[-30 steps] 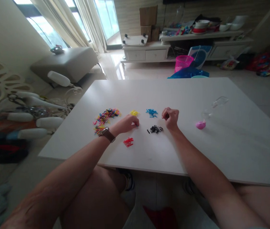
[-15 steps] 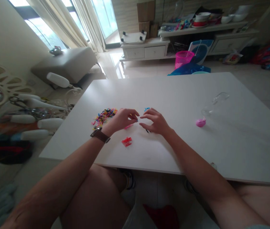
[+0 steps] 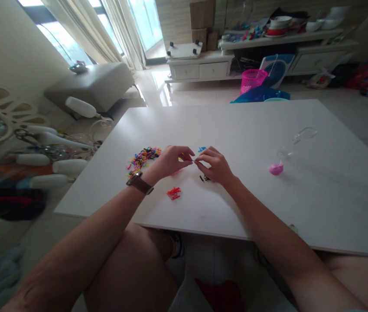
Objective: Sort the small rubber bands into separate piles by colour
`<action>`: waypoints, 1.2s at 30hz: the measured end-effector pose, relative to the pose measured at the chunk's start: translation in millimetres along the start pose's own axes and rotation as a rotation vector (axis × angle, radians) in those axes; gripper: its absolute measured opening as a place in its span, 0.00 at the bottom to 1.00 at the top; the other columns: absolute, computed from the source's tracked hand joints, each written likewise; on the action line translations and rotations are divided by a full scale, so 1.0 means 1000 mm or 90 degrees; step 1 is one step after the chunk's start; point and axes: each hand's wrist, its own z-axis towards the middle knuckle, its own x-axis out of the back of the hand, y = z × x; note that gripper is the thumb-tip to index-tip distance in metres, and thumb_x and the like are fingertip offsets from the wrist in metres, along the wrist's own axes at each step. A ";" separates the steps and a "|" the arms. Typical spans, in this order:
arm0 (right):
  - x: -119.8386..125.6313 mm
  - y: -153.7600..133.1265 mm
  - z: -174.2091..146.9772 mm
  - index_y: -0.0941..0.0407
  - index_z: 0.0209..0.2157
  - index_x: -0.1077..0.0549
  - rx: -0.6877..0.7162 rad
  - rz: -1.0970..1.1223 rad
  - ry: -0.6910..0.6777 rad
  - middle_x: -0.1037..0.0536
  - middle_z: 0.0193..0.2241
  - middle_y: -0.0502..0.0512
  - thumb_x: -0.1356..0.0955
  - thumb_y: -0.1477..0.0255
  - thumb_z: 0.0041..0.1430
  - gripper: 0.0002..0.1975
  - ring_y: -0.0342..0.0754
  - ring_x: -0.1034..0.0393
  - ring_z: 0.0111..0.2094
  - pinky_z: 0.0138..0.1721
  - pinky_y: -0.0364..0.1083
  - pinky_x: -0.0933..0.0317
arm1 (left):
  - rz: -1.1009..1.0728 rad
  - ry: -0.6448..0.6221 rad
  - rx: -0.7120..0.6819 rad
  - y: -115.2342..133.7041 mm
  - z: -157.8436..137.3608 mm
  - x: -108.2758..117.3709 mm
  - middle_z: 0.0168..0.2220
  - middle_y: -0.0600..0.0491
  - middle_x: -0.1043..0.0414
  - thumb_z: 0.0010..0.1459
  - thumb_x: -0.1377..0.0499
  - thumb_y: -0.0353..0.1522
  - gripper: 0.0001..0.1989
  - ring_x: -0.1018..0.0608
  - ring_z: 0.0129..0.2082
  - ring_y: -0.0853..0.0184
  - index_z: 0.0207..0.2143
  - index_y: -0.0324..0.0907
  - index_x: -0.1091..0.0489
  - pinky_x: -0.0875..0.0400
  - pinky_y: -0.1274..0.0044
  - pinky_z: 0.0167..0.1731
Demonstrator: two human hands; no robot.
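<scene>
My left hand (image 3: pixel 173 161) and my right hand (image 3: pixel 216 165) meet fingertip to fingertip above the white table (image 3: pixel 255 199). Between them is a tiny blue piece (image 3: pixel 193 160), pinched from both sides; its exact kind is too small to make out. Left of my left hand lies a heap of small mixed-colour pieces (image 3: pixel 143 158), partly hidden by that hand. Nearer to me is a small red pile (image 3: pixel 174 193). A few black pieces (image 3: pixel 206 177) lie under my right hand, and light-blue ones (image 3: pixel 202 149) just beyond it. Some pink pieces (image 3: pixel 176 172) show beside my left wrist.
On the right of the table lie a pink pouch-like item (image 3: pixel 276 168) and a clear plastic container (image 3: pixel 286 152) with its lid apart. Beyond the far edge stand a pink basket (image 3: pixel 252 80) and a low cabinet (image 3: pixel 200 69). White lamp arms (image 3: pixel 81 107) are at left.
My fingertips, apart before, have come together. The right hand now pinches the blue piece that was at the left fingertips. More of the black pieces shows.
</scene>
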 end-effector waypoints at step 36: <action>0.005 -0.003 0.005 0.50 0.32 0.22 -0.098 0.126 0.095 0.21 0.31 0.52 0.28 0.71 0.62 0.04 0.51 0.29 0.36 0.39 0.52 0.33 | -0.014 0.027 -0.056 0.004 -0.008 0.012 0.35 0.49 0.19 0.57 0.34 0.35 0.08 0.19 0.32 0.68 0.35 0.39 0.21 0.25 0.78 0.34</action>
